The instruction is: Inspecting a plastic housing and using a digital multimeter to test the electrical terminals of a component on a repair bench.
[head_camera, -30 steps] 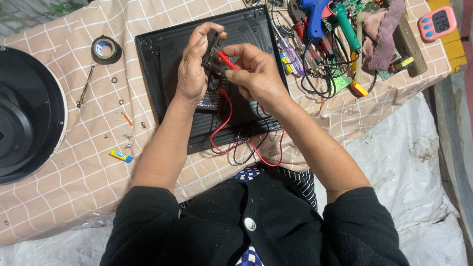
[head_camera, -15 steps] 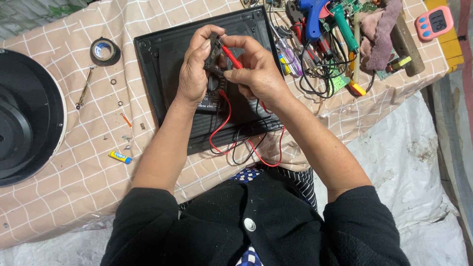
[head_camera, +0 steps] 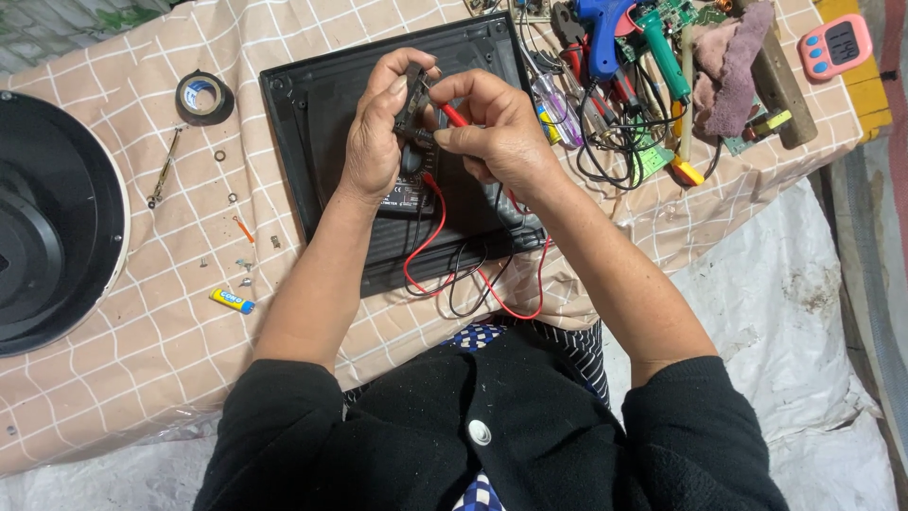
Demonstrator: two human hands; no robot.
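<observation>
My left hand (head_camera: 374, 142) closes its grip around a small black part (head_camera: 410, 95), fingers curled tight over it, held above the flat black panel (head_camera: 312, 114) on the counter. My right hand (head_camera: 497, 132) pinches a red probe (head_camera: 452, 114) between thumb and fingers, its tip set against the black part. Red and black wires (head_camera: 473, 279) trail from under my hands and loop over the panel's near edge. A black meter (head_camera: 411, 194) lies beneath my wrists, mostly hidden; its face cannot be made out.

The counter is covered with a beige checked cloth (head_camera: 142, 331). To my left lie a roll of black tape (head_camera: 204, 96), a thin metal tool (head_camera: 163, 168), a few loose screws and a small yellow and blue battery (head_camera: 233, 301). A large round black dish (head_camera: 47, 222) is cut off at the left edge. To my right sits a tangle of tools: a blue glue gun (head_camera: 603, 28), a green-handled tool (head_camera: 660, 52), a pink rag (head_camera: 733, 71), a wooden handle (head_camera: 780, 85) and a pink timer (head_camera: 835, 44). White sheeting (head_camera: 794, 303) covers the floor beside my black sleeves.
</observation>
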